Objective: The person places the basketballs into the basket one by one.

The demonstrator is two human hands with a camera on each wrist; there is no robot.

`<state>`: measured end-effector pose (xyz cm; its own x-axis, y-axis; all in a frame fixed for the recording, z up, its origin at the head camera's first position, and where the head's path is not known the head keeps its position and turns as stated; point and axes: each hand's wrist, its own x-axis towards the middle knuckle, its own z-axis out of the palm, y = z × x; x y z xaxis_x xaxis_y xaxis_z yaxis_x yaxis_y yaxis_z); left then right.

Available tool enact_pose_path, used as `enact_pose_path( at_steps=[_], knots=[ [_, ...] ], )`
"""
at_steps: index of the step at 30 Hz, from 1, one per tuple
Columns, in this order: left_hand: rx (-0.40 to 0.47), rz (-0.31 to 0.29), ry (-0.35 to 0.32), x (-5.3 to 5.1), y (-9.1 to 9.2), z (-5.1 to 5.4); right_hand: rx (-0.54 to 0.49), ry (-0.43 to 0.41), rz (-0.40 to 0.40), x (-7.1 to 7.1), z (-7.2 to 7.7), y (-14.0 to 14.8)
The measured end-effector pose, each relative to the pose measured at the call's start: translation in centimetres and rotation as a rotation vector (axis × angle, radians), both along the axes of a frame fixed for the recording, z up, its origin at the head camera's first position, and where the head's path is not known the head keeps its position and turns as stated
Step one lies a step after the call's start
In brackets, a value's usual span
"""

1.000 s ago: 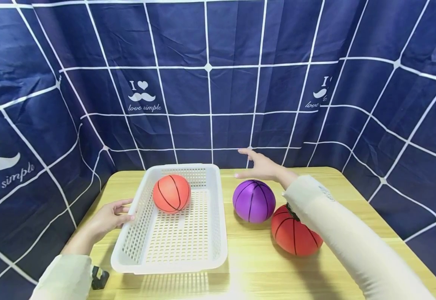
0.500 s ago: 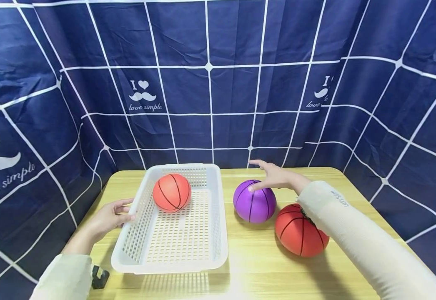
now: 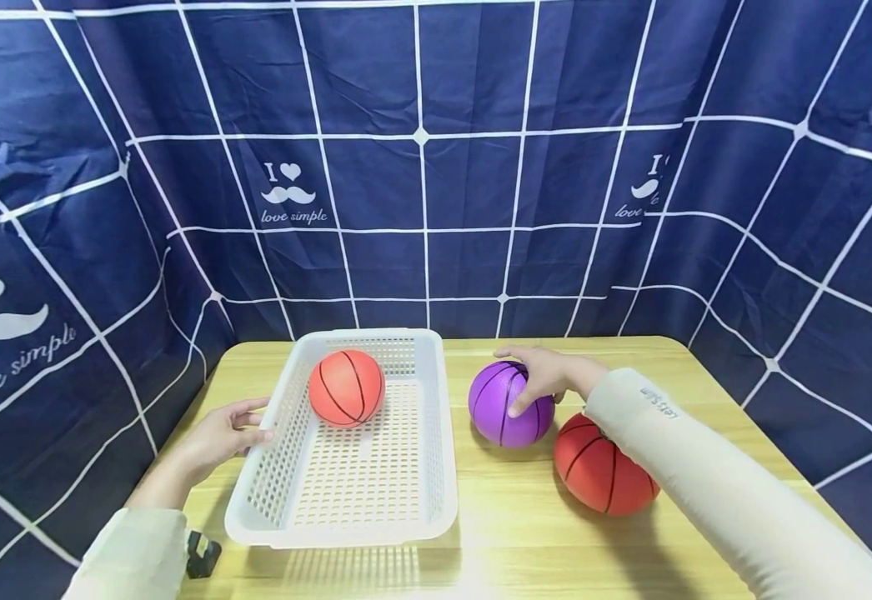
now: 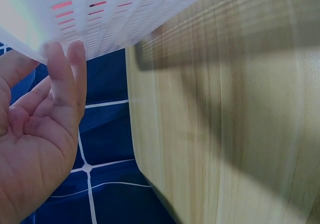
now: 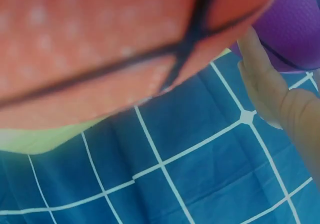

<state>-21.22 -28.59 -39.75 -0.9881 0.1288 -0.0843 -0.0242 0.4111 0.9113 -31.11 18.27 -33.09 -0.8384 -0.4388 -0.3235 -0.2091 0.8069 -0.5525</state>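
Right of the white perforated plastic basket (image 3: 342,535), the right hand (image 3: 546,372) curves half-spread fingers round the black-lined purple ball (image 3: 493,415), seemingly mid-grasp; next calls for firming that hold. The left hand's (image 3: 214,435) fingers lightly pinch the basket's rim.

The purple ball (image 3: 491,410) toward the far edge of the table (image 3: 496,517) is a proper grape shade with thin black lines. The red ball (image 3: 601,468), closer to the right edge, has black lines too, same as the orangey-red ball (image 3: 347,388) by the far end of the white basket (image 3: 338,536), which is covered in little slots. Table's pale yellow woodgrain. Curtain (image 3: 368,183) is navy with white gridlines, hearts and moustaches. Sleeves (image 3: 676,462) are cream, greyish lettering on the right one.
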Motion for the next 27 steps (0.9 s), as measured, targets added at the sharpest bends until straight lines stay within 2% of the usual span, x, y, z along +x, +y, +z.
enact_pose_path(
  at_steps=[6,14,19,27],
  knots=[
    [0.000,-0.004,0.001,-0.1,0.1,0.1,0.012,0.018,0.002,0.1,-0.2,-0.1],
    [0.010,-0.003,-0.007,0.0,0.1,0.0,0.043,0.093,0.047,0.0,-0.2,-0.1],
    [0.015,-0.007,-0.008,0.0,0.1,-0.1,0.009,0.129,0.080,-0.2,0.0,-0.2],
    [0.007,-0.005,0.001,0.0,0.1,0.1,-0.072,0.105,0.025,-0.3,1.0,-0.6]
  ],
)
